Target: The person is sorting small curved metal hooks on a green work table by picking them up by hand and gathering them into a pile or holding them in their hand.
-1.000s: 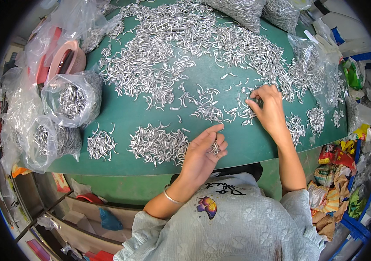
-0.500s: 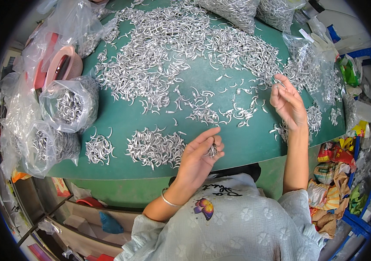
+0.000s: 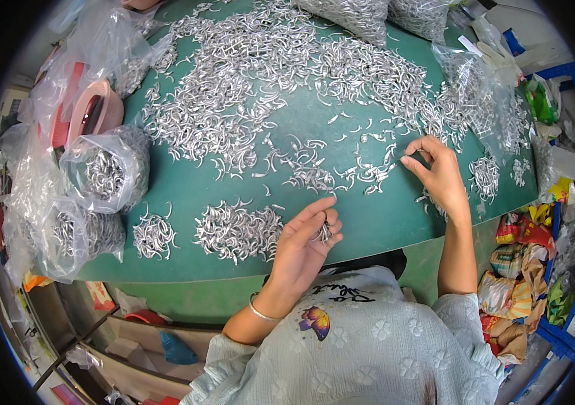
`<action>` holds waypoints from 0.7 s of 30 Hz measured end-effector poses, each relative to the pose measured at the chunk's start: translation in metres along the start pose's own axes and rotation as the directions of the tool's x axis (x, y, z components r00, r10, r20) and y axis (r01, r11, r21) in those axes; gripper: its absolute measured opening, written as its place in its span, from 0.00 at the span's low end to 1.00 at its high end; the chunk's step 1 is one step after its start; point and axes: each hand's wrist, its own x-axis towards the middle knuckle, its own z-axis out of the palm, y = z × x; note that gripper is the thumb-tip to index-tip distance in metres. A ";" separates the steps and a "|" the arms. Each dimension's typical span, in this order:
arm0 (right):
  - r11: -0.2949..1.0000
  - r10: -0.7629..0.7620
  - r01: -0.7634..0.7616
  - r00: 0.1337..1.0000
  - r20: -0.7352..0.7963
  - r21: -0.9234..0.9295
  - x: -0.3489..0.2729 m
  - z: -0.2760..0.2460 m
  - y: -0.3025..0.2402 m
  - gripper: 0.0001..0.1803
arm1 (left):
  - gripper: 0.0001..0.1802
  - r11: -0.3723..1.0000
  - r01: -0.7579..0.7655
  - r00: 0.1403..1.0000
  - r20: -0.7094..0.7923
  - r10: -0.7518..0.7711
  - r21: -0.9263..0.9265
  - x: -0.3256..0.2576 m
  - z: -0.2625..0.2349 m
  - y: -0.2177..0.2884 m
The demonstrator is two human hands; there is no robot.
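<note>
1. On the green worktop, small curved silver metal pieces lie spread in a wide drift across the far half, thinning out toward the person.

2. Nearer the front edge sit two gathered heaps: a larger heap just left of the left hand, and a smaller heap further left, the two apart from each other.

3. The left hand rests palm-up near the front edge, its fingers curled in around a small bunch of pieces, with the forefinger stretched out toward the loose ones.

4. The right hand hovers over the thin scatter at the right, thumb and forefinger drawn together as in a pinch. Whether a piece sits between them is too small to tell.

5. Judging from this, the step in hand looks like picking single pieces from the scatter with the right hand and collecting them in the left, the heaps being what is already sorted or counted.

6. The next move would call for a fine pinch on one piece without dragging its hooked neighbours, and for keeping the left hand cupped so its bunch does not spill.

7. At the left edge stand clear bags of pieces, and more filled bags lie at the far side.
</note>
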 end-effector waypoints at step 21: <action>0.888 -0.396 0.414 0.910 0.126 -0.199 -0.011 0.049 -0.022 0.08 | 0.16 0.999 -0.017 1.000 0.019 0.018 -0.033 -0.008 0.000 0.002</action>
